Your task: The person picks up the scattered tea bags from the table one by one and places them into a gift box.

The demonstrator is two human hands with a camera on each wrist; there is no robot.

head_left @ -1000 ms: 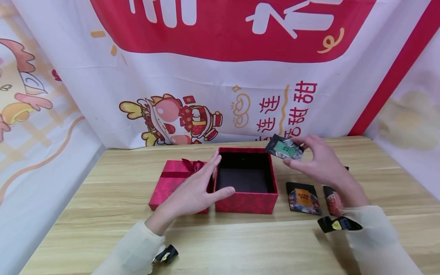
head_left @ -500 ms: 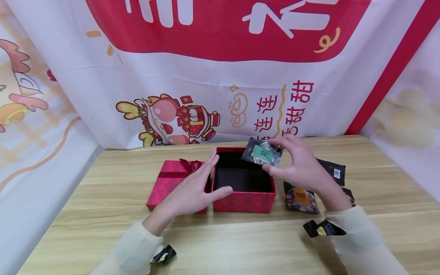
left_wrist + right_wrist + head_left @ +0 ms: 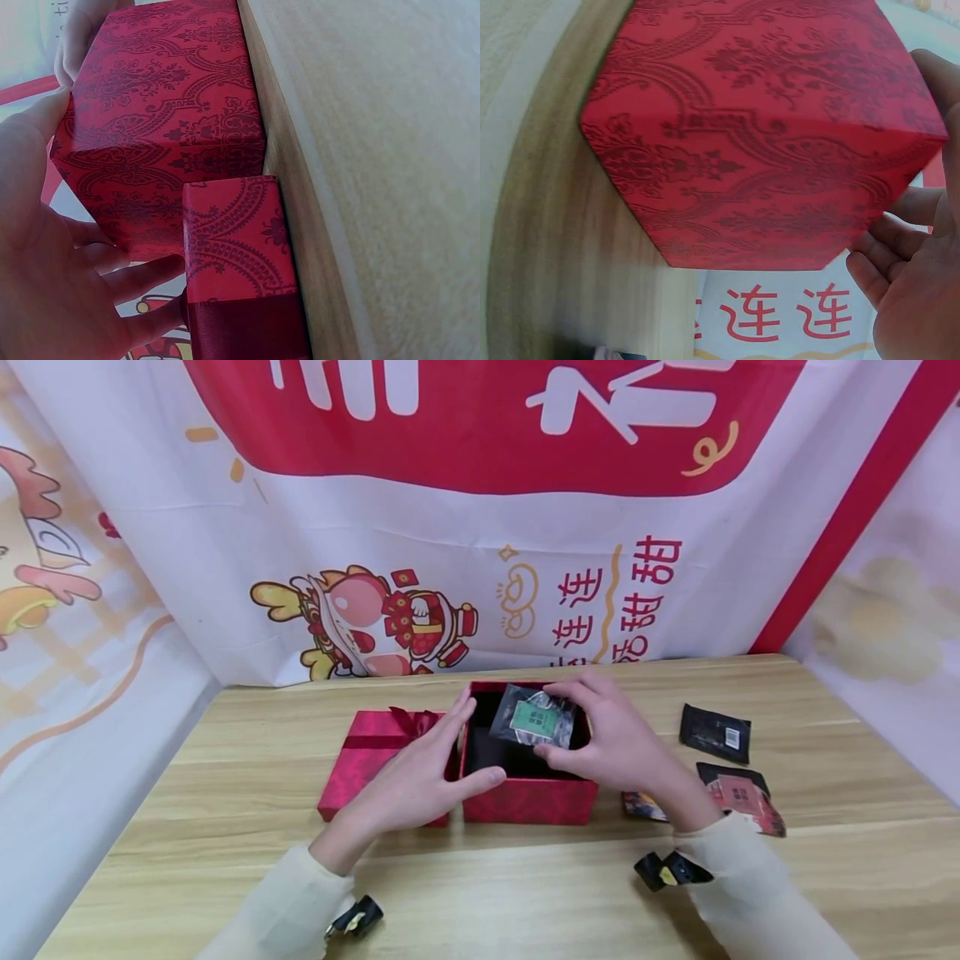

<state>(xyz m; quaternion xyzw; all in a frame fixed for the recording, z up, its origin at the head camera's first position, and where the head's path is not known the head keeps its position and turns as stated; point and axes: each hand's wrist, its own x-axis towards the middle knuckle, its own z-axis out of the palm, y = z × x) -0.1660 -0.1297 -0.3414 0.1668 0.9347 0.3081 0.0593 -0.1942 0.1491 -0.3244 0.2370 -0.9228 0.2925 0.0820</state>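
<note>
My right hand (image 3: pixel 618 739) pinches a black sachet with a green label (image 3: pixel 534 718) between thumb and fingers, over the mouth of a red patterned gift box (image 3: pixel 528 802). The box has a black inside, partly covered by the sachet in the head view. With fingers straight, my left hand (image 3: pixel 420 777) lies along the box's left side, its thumb near the front rim. Under that hand and to the left is the box's lid (image 3: pixel 363 764) with a dark red ribbon bow. In the left wrist view the left fingers (image 3: pixel 146 281) reach behind the lid and box.
Right of the box lie a black sachet with a barcode (image 3: pixel 715 733), a sachet with a pink label (image 3: pixel 742 797) and another sachet (image 3: pixel 642 806) mostly behind my right arm. A printed cloth (image 3: pixel 420 527) hangs behind the wooden table (image 3: pixel 480 893).
My right hand has carried the green-labelled sachet leftwards from beyond the box's right edge to over its opening. The left hand has stayed in place. More of the right-hand sachets shows now.
</note>
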